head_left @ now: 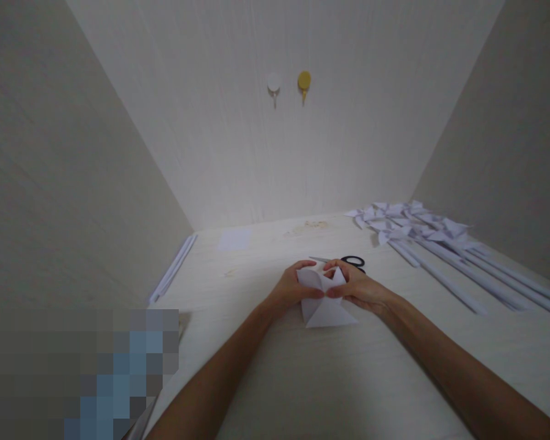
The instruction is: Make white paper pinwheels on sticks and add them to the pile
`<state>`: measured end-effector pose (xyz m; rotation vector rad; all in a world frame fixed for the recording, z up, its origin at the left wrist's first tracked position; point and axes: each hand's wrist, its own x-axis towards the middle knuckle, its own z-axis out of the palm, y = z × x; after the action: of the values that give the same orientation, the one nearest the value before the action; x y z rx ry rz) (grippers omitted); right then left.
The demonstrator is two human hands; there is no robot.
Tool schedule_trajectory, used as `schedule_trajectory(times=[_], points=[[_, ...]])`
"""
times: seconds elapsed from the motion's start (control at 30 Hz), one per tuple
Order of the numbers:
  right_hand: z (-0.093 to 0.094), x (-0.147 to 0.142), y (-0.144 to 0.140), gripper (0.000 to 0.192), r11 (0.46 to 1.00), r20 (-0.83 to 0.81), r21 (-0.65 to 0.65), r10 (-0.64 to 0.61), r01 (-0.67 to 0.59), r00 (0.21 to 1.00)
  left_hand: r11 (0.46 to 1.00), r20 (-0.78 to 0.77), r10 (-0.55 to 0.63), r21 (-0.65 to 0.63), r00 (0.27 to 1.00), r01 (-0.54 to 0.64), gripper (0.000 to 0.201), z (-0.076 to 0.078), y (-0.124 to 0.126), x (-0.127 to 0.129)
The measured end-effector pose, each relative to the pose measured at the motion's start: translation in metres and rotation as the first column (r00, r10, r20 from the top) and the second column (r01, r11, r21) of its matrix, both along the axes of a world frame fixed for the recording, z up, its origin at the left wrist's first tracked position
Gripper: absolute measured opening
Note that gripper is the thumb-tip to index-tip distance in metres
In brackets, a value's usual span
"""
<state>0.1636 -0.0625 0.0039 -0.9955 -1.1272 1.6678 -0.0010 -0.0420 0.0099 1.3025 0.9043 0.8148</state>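
Observation:
Between my two hands is a white paper pinwheel (327, 315), with cut corners bent in toward its middle. My left hand (289, 287) grips its left side, the thumb pressed near the centre. On the other side my right hand (358, 286) pinches the paper, its thumb meeting the left thumb at the middle. One triangular flap points down toward me, lying spread below the thumbs. Just behind the hands lie scissors (352, 261) with black handles, partly hidden by my right hand.
Several finished paper pinwheels on rolled paper sticks (444, 278) are heaped at the right. More paper rolls (173, 269) lie along the left edge. A flat paper square (234, 239) rests at the back of the white table (256, 391). Two hooks (304, 80) are on the wall.

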Motion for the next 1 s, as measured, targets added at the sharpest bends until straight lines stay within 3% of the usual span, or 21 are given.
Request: schedule_trajectory(times=[0.17,0.33,0.43,0.53,0.7,0.83,1.0], points=[[0.000,0.000,0.003,0.042,1.000,-0.107,-0.004,-0.014,0.014,0.994,0.996,0.051,0.084,-0.040,0.995,-0.082,0.064,-0.002,0.002,0.001],[0.003,0.003,0.009,0.021,0.957,-0.300,0.012,-0.271,0.288,0.914,0.942,0.216,0.332,-0.137,0.918,-0.308,0.058,-0.004,0.006,0.001],[0.003,0.004,0.010,0.015,0.930,-0.379,0.098,-0.294,0.354,0.878,0.894,0.273,0.443,-0.200,0.854,-0.400,0.055,-0.003,0.007,0.000],[-0.001,0.000,0.007,0.013,0.918,-0.311,0.215,-0.260,0.334,0.914,0.869,0.331,0.494,-0.218,0.804,-0.444,0.051,-0.001,0.006,0.000],[-0.010,-0.017,0.003,0.019,0.903,-0.074,0.388,-0.170,0.185,0.983,0.860,0.376,0.510,-0.202,0.774,-0.468,0.052,-0.002,0.006,0.001],[-0.008,-0.026,0.001,0.013,0.880,0.116,0.438,-0.257,0.183,0.960,0.864,0.349,0.503,-0.186,0.791,-0.467,0.055,-0.005,0.006,0.002],[-0.007,-0.026,0.001,0.006,0.832,0.128,0.479,-0.382,0.280,0.915,0.867,0.312,0.498,-0.156,0.809,-0.473,0.057,-0.005,0.004,0.003]])
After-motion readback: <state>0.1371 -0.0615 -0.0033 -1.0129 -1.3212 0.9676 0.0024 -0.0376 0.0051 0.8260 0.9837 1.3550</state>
